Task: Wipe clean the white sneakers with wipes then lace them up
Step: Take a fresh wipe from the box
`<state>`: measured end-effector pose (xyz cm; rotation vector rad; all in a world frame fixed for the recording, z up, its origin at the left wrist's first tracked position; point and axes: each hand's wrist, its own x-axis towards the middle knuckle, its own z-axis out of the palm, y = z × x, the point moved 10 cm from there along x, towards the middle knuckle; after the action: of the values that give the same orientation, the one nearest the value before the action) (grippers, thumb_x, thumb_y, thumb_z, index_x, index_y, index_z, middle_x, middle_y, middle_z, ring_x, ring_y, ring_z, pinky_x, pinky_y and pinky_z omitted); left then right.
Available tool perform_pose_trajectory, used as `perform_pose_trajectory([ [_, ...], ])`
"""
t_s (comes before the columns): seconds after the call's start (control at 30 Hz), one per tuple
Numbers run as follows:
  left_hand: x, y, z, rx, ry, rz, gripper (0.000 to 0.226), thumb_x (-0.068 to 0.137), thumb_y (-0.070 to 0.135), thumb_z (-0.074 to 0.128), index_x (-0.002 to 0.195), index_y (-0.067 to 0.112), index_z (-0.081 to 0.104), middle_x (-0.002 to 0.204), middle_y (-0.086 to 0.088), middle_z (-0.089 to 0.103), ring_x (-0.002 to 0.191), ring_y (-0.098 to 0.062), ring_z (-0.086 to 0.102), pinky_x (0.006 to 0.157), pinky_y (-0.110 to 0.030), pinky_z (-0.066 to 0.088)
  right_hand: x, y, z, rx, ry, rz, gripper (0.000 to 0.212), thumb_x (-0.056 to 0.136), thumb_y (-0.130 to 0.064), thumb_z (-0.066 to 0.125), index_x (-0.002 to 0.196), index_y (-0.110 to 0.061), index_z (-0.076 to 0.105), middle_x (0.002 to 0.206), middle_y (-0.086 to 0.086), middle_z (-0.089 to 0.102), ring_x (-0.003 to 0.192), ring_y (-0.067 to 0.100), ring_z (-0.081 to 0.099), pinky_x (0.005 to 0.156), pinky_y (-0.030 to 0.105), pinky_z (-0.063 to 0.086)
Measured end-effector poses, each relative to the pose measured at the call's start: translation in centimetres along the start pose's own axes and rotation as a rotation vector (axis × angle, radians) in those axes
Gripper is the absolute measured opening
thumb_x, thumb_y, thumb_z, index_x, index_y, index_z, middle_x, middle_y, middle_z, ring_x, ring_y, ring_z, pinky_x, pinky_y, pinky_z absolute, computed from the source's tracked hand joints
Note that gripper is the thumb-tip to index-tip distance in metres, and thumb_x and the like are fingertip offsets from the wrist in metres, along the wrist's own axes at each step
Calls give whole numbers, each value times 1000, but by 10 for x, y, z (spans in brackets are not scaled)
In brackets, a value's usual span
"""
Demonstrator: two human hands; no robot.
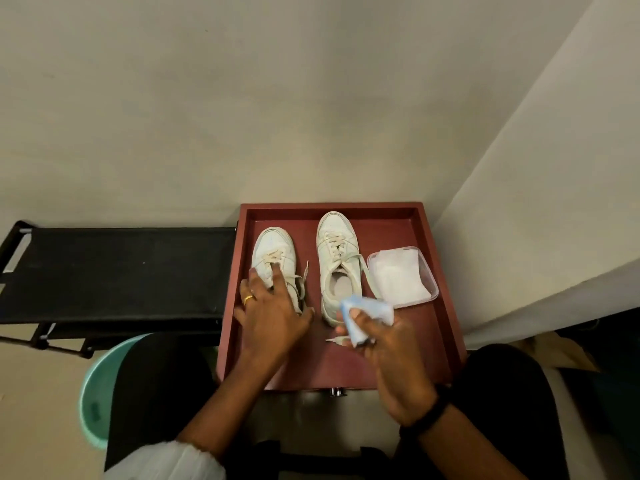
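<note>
Pale walls meet in a corner behind a dark red tray, and from the head view we look straight down into it. It serves as our work surface and keeps shoes, laces and wipes together. To its left stands a black rack, and lower left, beside our knee, a green bucket.

Both white sneakers stand in the tray with their toes pointing away from us. The left sneaker is nearer the rack, and the right sneaker is beside it but apart. Their laces are partly threaded and hang loose. One lace of the right sneaker trails toward the clear plastic container just beside it, which holds the stack of white wipes within easy reach of our right side.

Our left hand, with a gold ring, lies palm down over the rear half of the left sneaker. Its fingers are spread across the tongue and laces and the thumb is out at the inner side. We judge this is to steady the shoe or take it up for wiping.

Our right hand, with a black band at the wrist, pinches a crumpled pale blue wipe between thumb and fingers. It hovers by the right sneaker's heel, not touching the shoe so far as we can tell. Wiping seems to be at its start, and lacing is not yet done.
</note>
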<state>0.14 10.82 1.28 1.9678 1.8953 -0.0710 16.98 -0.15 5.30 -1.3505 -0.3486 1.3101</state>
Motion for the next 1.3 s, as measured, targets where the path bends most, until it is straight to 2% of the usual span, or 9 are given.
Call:
perform_pose_trajectory([
  [0.07,10,-13,23,-8,-114,-69,116,81,69,64,158,25,-11,163,-27,0,146,-48,23,111,-60,34,-10,30,2,-59,-25,97,16,92,-4,63,106,-2,70,90,16,76,75,23,70,63,26,54],
  [0.2,20,-11,28,6,-76,-56,118,81,65,66,157,29,-17,151,-28,20,127,-44,48,98,-51,50,-4,43,7,-198,-59,84,14,91,-8,67,103,-5,72,88,13,76,73,18,69,63,25,53],
  [0.43,28,-7,28,37,-88,-72,112,86,57,66,158,26,-14,145,-28,23,125,-44,49,95,-49,51,18,22,-4,-319,11,-46,9,89,-8,72,97,-12,73,85,8,76,75,17,71,69,34,59],
  [0.53,32,-10,23,-17,-109,-62,112,85,51,70,159,24,-9,145,-30,26,124,-44,50,100,-46,49,20,19,-11,-293,36,-44,11,89,-3,69,99,-7,71,88,10,75,69,11,70,58,21,54],
  [0.7,38,-43,-14,-590,-251,-99,109,70,29,86,158,29,21,147,-14,48,125,-34,55,103,-43,48,21,25,-12,-193,10,65,18,92,-3,64,109,-2,68,90,13,74,68,17,69,62,27,54],
  [0.83,-9,-36,-47,-1228,-447,-112,73,72,14,87,137,23,55,125,-9,71,109,-28,71,92,-49,58,13,41,-3,12,-64,258,20,92,-6,63,111,-3,66,87,11,73,76,21,66,66,32,50],
  [1.0,-75,-17,-54,-1446,-417,-80,70,72,8,80,134,32,56,121,-5,73,105,-28,73,81,-47,62,-1,38,5,220,-148,478,47,81,-12,69,126,-4,60,111,17,66,98,27,63,88,43,52],
  [1.13,-107,-5,-42,-1480,-362,-31,89,65,9,90,137,42,52,120,5,73,109,-22,71,89,-47,60,-10,20,-3,314,-223,455,54,87,-12,70,138,-5,52,133,22,57,115,33,53,113,53,36],
  [1.3,-117,8,-28,-1335,-342,123,108,63,26,95,147,56,33,136,26,59,122,3,59,100,-32,54,-15,-38,1,300,-204,188,41,91,-9,58,131,0,54,116,21,67,101,26,59,77,33,53],
])
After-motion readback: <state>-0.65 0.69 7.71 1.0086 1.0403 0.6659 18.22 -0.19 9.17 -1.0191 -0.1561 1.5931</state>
